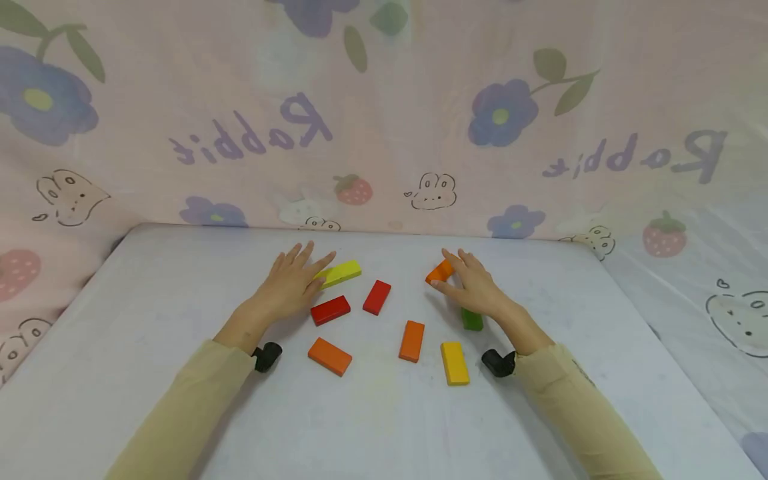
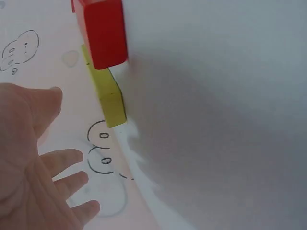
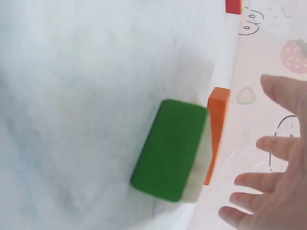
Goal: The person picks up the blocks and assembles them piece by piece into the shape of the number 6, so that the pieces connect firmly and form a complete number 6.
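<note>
The left hand (image 1: 292, 283) is spread above the table's left side, its thumb and forefinger overlapping one end of a yellow-green block (image 1: 343, 272) in the head view. Its palm and fingers hold nothing in the left wrist view, where a red block (image 2: 104, 36) stands closer to the camera than the yellow-green one (image 2: 111, 103). Spread likewise, the right hand (image 1: 477, 285) hovers near an orange block (image 1: 440, 271), which it partly covers. Beneath its wrist side lies a green block (image 1: 472, 320), shown with a pale side face (image 3: 197, 175) in the right wrist view.
Two red blocks (image 1: 331, 310) lie between the hands. Nearer the person are two more orange blocks (image 1: 329, 357) and a yellow block (image 1: 455, 363). A black wrist camera (image 1: 268, 357) is worn at each cuff. A printed cloth (image 1: 384, 133) hangs behind the white table (image 1: 372, 427).
</note>
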The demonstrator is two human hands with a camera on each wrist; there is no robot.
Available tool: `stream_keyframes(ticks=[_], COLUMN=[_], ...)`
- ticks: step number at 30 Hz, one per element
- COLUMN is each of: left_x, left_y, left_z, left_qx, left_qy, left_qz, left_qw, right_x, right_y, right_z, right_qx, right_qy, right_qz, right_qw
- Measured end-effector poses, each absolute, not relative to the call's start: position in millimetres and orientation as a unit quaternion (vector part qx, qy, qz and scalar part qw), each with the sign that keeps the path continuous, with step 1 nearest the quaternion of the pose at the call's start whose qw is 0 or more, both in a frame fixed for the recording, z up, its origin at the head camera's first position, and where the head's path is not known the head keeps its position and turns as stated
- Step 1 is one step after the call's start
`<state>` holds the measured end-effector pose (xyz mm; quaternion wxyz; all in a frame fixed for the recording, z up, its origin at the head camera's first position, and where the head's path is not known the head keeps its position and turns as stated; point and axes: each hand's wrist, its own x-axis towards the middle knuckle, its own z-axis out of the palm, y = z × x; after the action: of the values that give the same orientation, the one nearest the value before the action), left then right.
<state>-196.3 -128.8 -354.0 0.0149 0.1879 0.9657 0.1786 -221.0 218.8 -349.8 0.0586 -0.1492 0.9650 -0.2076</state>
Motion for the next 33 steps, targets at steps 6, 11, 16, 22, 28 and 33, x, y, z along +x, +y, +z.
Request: stream_keyframes(ticks=[6, 11, 16, 22, 28, 33], left_x=[-207.0, -213.8, -214.8, -214.7, -214.9, -213.9], left_y=[-126.4, -123.6, -123.3, -124.6, -125.6, -126.2], left_z=[-359.4, -363.4, -363.5, -363.9, -365.4, -364.8], left_qx=[0.179, 0.175, 0.177, 0.185, 0.18, 0.176], left_qy=[0.966, 0.968, 0.969, 0.966, 0.967, 0.967], left_qz=[0.186, 0.173, 0.17, 0.17, 0.167, 0.17], left_qw=[0.034, 0.044, 0.041, 0.052, 0.068, 0.07], right_x=[-230.6, -234.4, -237.3, -240.0, -243.5, -246.2], right_y=[220.2, 223.2, 224.4, 225.0, 225.1, 224.3], right_z=[-351.8, -352.2, -352.9, -353.7, -353.9, -353.1], right_qx=[-0.141, -0.125, -0.114, -0.1, -0.088, -0.089], right_qy=[0.966, 0.97, 0.972, 0.972, 0.97, 0.97], right_qz=[-0.206, -0.197, -0.193, -0.19, -0.191, -0.183], right_qw=[0.06, 0.064, 0.071, 0.097, 0.124, 0.135])
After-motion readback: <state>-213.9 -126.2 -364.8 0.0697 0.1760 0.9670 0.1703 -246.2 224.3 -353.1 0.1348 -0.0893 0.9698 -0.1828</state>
